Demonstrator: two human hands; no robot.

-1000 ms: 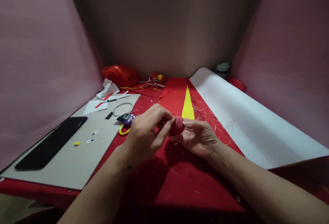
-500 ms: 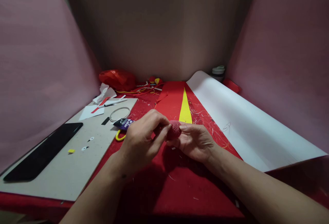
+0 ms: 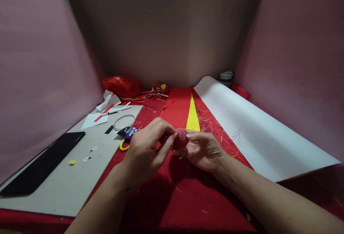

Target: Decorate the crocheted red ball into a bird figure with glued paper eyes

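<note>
While, in the head view, the right hand (image 3: 205,150) pinched the red knit-textured ball (image 3: 182,139) above the red cloth (image 3: 193,200), the left hand (image 3: 147,145), near the purple tube (image 3: 129,133), had thumb and index bunched at its left edge, actual grip unclear.

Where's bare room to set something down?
Grey board: near end, between black slab and right edge, nearer than the yellow piece. White sheet: mostly bare, though curved. Crowded: board's far end, with papers, pen and ring.

Pink walls (image 3: 40,58) flanking a table (image 3: 161,209) with thread scraps (image 3: 214,120), cut paper (image 3: 88,120), a pen (image 3: 117,110) and a tube (image 3: 127,132) suggest a craft workshop.
</note>
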